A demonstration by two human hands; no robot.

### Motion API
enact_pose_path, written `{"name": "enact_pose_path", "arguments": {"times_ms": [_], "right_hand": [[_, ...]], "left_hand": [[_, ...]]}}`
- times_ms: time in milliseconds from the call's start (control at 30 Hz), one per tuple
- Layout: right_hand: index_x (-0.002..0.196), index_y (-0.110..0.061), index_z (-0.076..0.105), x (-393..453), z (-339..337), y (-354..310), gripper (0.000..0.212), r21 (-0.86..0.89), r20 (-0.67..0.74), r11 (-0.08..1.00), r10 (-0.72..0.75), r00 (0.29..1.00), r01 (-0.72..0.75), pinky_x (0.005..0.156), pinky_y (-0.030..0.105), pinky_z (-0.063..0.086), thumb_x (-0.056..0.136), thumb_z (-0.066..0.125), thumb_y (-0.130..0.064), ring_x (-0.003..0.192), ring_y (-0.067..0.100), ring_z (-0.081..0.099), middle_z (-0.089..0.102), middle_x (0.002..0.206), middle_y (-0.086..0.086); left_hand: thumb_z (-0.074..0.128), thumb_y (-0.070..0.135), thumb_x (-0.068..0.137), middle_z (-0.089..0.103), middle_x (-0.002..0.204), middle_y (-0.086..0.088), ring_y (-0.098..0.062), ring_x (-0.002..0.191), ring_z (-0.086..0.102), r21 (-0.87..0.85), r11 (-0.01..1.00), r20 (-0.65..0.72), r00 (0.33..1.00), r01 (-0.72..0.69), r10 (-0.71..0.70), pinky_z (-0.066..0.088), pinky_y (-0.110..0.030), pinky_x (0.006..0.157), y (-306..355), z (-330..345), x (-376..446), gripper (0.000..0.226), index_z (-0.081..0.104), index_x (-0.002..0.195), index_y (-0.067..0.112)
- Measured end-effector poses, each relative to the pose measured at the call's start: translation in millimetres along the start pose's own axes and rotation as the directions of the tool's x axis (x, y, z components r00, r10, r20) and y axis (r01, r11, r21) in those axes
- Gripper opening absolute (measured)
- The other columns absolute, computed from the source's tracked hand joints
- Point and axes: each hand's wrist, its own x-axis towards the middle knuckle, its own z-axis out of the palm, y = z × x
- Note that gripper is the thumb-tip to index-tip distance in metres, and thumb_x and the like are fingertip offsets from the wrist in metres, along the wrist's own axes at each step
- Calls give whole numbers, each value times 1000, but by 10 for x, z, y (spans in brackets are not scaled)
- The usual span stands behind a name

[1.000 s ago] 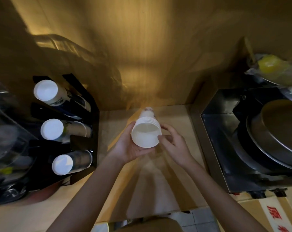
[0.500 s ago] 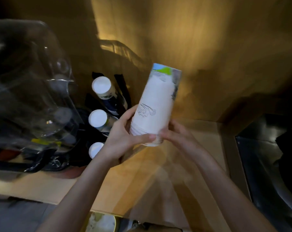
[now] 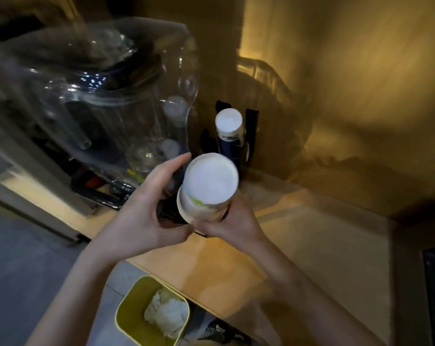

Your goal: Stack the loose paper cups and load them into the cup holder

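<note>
At the left of the frame I see a big clear glass jar (image 3: 94,96); it plays no part here. Just right of it, in the middle of the frame, my left hand (image 3: 146,216) is beside the stack of paper cups (image 3: 207,188). Its fingers (image 3: 171,163) are spread open and curved, and I cannot tell if they touch the cup wall. The stack stands nearly upright, closed bottom toward the camera, so its long axis points down at the black cup holder (image 3: 251,136) behind and under it. My right hand (image 3: 229,221) is lower right of the stack, fingers closed around its lower part, so this hand carries it. One slot of the holder, above the stack in the picture, already has a cup column (image 3: 229,123). I judge the stack must go down into a near slot, which the hands hide. The desk (image 3: 311,245) is at the right.
</note>
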Motion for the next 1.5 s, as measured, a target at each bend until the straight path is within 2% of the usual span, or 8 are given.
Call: {"name": "enact_pose_path", "arguments": {"times_ms": [167,333,533,800,1000,1167,1400,1500], "right_hand": [[136,-24,29,28,290,107,95,-326,49,945,1,999,15,96,46,46,57,78,-45,129,22,41,42,140,0],[141,-20,18,135,427,272,97,-471,55,879,120,991,-80,105,49,38,66,77,-32,136,29,28,26,150,7],[141,-15,24,119,437,416,87,-376,57,908,219,974,-183,106,43,39,70,73,-27,134,26,33,34,144,9],[128,-17,44,33,374,325,53,-436,-86,895,57,995,-89,82,21,34,78,63,-15,118,20,48,55,125,3],[119,-12,46,45,357,295,43,-634,-50,763,120,991,-124,73,26,29,78,59,-20,110,26,52,58,118,7],[115,-8,45,101,324,258,42,-707,32,700,182,983,-106,76,34,43,80,60,-25,109,29,54,58,118,11],[114,-12,55,217,75,98,39,-406,224,874,377,899,-266,67,30,45,77,64,-22,93,22,59,64,97,4],[111,-15,59,269,-132,18,30,-135,105,916,392,914,-378,64,20,42,82,61,-21,87,14,60,65,92,0]], "left_hand": [[80,50,51,50,117,20,12,108,46,188,979,-192,981,75,-38,39,-2,85,13,-38,-227,85,42,126,39],[83,25,59,51,115,9,0,101,48,258,953,-261,961,157,-88,40,-17,82,-249,142,-207,71,52,123,23],[83,21,59,57,118,-7,-21,106,56,256,937,-245,954,237,-174,36,-19,84,-622,438,35,68,55,120,13],[76,20,66,55,121,-13,-30,107,56,204,931,-192,945,303,-265,42,-32,86,-815,766,406,59,54,121,12],[72,21,68,52,114,-17,-39,101,55,239,889,-105,921,390,-376,37,-35,75,-896,913,508,53,50,114,7],[71,22,69,49,112,-18,-40,99,54,277,880,-84,922,385,-377,37,-35,73,-899,927,509,51,47,111,6],[69,26,73,51,113,-18,-39,103,54,390,855,50,919,342,-391,46,-46,81,-819,823,564,51,46,112,3],[64,42,77,60,106,-13,-30,97,59,436,849,63,931,298,-359,51,-42,81,-673,705,701,46,57,108,8]]}}
